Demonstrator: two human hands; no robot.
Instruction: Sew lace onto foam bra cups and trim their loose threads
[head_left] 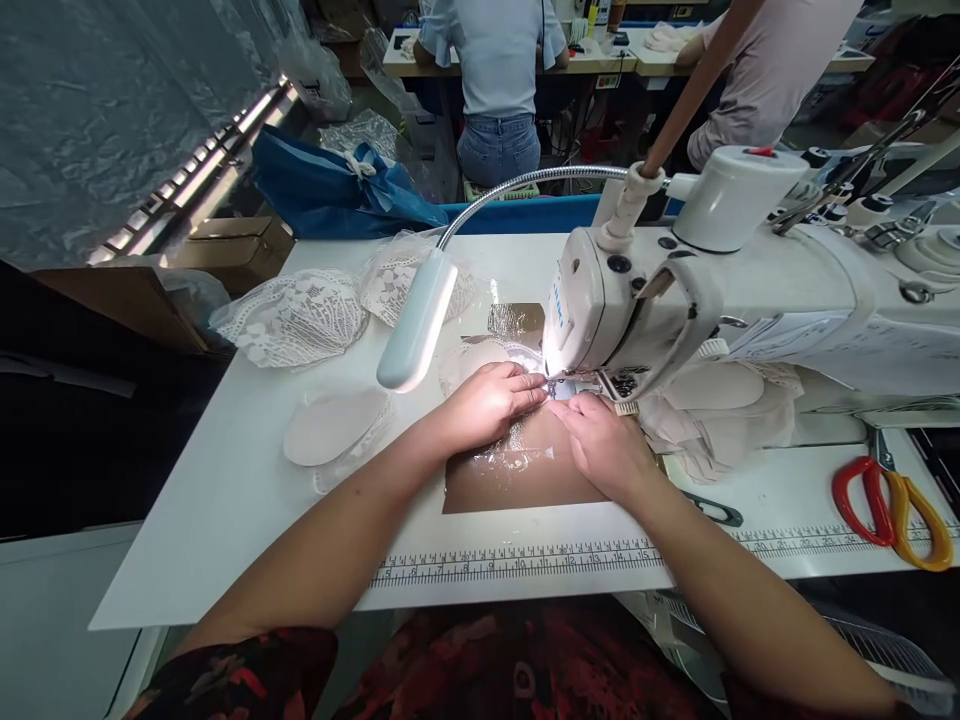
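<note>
A white sewing machine stands over the work, its needle area brightly lit. Under the needle lies a pale lace piece with a smooth oval pad on it. My left hand, fingers close together, grips its edge just left of the needle. From the right, my right hand pinches the edge near the presser foot, index finger and thumb forward. What lies between the fingertips is partly hidden by the hands and glare. A brown taped sheet covers the table beneath both hands.
Lace cups and an oval pad lie left. A lamp hangs above. Fabric pieces sit under the machine arm. Scissors and a printed ruler are near the front edge. Two people sit beyond.
</note>
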